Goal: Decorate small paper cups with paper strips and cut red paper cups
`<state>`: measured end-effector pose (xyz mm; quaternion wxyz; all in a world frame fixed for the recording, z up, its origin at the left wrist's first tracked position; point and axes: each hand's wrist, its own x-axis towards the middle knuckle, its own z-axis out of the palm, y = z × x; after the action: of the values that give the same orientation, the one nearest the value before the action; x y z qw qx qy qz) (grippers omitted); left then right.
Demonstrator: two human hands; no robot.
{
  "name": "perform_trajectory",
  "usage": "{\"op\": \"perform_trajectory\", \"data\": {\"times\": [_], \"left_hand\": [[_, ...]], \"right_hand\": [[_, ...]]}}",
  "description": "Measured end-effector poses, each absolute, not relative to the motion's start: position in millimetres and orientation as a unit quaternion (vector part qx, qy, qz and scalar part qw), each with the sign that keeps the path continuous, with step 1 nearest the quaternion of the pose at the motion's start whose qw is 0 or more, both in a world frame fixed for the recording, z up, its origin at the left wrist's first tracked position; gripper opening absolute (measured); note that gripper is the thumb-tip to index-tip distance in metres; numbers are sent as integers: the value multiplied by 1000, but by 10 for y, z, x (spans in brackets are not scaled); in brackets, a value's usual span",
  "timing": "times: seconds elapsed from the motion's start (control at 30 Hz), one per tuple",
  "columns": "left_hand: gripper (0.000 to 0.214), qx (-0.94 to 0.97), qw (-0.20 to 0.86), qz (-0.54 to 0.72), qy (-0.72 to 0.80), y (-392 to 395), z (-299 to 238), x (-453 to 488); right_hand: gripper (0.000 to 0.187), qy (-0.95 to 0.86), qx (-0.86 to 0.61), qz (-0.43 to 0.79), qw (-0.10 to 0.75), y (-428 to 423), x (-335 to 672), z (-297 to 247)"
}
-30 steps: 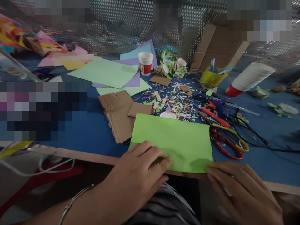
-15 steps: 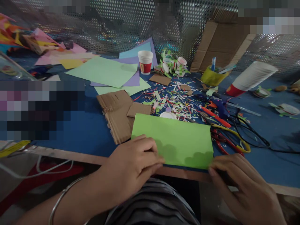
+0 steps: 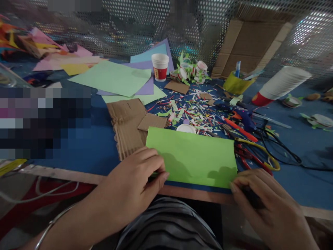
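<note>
A folded bright green paper sheet (image 3: 192, 156) lies flat on the blue table (image 3: 85, 149) near its front edge. My left hand (image 3: 135, 180) presses its fingertips down on the sheet's near left corner, fingers curled together. At the sheet's near right corner rests my right hand (image 3: 262, 198), its fingertips pinched on the edge. A silver bangle (image 3: 52, 225) circles my left wrist.
Corrugated cardboard pieces (image 3: 130, 125) lie left of the sheet. Red and yellow scissors (image 3: 255, 156) and black cables lie to its right. Paper scraps (image 3: 192, 107), a paper cup (image 3: 160, 67), coloured sheets (image 3: 111, 78), a stack of cups (image 3: 281, 85) and a yellow holder (image 3: 235, 85) sit behind.
My left hand has slid left along the sheet's near edge, from its middle to the left corner. The right hand stays at the right corner. The view has shifted slightly.
</note>
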<state>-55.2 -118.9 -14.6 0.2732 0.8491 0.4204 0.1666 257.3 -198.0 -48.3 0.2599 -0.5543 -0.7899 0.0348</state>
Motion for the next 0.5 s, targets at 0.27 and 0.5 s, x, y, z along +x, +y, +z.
{"op": "perform_trajectory", "data": {"times": [0.27,0.5], "left_hand": [[20,848,229,188,440,-1262,-222,-603],[21,834,261,183,451,-1282,-199,-603]], "right_hand": [[7,-795,-551,42,250,-1964,2586,-497],[9,-797,-552,36,243,-1942,2568,-489]]}}
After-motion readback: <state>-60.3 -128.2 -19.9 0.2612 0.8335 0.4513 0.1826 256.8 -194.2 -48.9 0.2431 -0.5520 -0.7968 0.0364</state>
